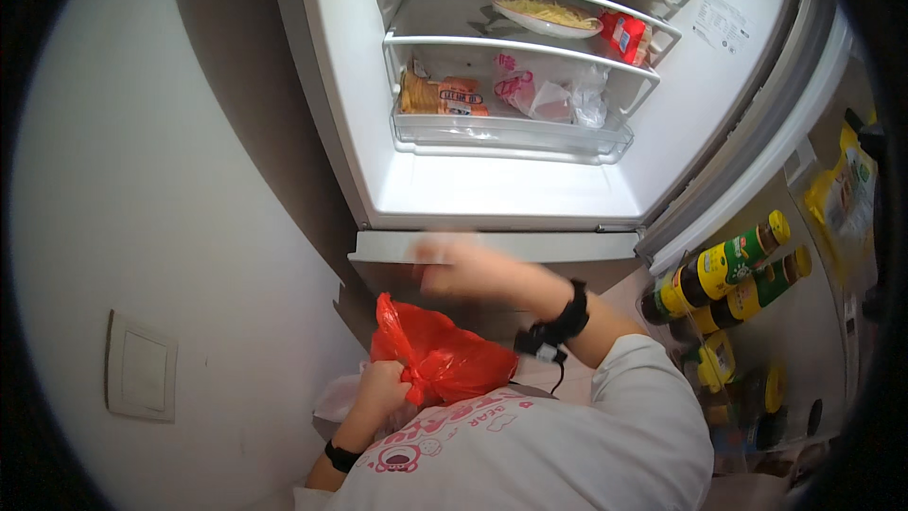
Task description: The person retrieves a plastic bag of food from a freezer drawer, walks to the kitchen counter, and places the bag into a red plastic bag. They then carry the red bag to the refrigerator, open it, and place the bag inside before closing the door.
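My left hand (384,390) grips a red plastic bag (454,355) by its gathered part, close to my shirt front. The bag bulges, and its contents are hidden. Blurred by motion, my right hand (454,266) is above the bag, in front of the fridge's lower front edge (567,247). Whether its fingers hold anything cannot be made out. Before me stands an open refrigerator (496,184) with lit shelves. Its lowest shelf carries orange-printed food packs (461,96), a pink-printed plastic bag (514,85) and a clear plastic bag (590,103).
The fridge door (801,177) is swung out on the right, its racks holding yellow-capped bottles (738,262). A plate of pale shreds (546,14) and a red packet (624,35) share the middle shelf. To the left rises a white wall with a switch plate (142,367).
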`<action>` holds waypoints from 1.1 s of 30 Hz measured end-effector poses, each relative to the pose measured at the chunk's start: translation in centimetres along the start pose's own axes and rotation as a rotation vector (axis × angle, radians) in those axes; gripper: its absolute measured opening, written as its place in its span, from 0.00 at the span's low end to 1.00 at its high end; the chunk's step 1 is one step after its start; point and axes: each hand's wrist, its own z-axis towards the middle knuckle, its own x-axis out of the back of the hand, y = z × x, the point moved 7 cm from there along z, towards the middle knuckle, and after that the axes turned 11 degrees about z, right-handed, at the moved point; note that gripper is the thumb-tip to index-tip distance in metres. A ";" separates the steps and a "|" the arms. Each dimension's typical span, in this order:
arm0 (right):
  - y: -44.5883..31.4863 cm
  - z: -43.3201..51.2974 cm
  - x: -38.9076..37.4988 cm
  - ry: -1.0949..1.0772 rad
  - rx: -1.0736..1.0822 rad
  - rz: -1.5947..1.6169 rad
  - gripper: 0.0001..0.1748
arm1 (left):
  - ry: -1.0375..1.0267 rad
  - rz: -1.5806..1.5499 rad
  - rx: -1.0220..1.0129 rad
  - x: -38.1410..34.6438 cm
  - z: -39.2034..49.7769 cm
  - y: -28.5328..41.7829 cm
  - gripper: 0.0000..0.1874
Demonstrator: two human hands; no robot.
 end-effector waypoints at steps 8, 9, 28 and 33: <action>8.9 -0.3 23.5 0.865 -0.145 -0.964 0.16 | 0.086 -0.082 0.157 0.3 0.5 -0.2 0.08; 9.2 0.0 23.7 0.820 -0.162 -0.957 0.13 | 0.101 -0.086 0.168 0.2 0.4 -0.5 0.08; 1.9 -9.1 12.3 0.941 0.138 -0.740 0.09 | 0.138 -0.192 0.184 0.1 -2.4 -4.4 0.07; -1.3 -9.2 8.4 1.023 0.180 -0.983 0.28 | 0.163 -0.139 0.078 -1.0 -2.1 -5.2 0.09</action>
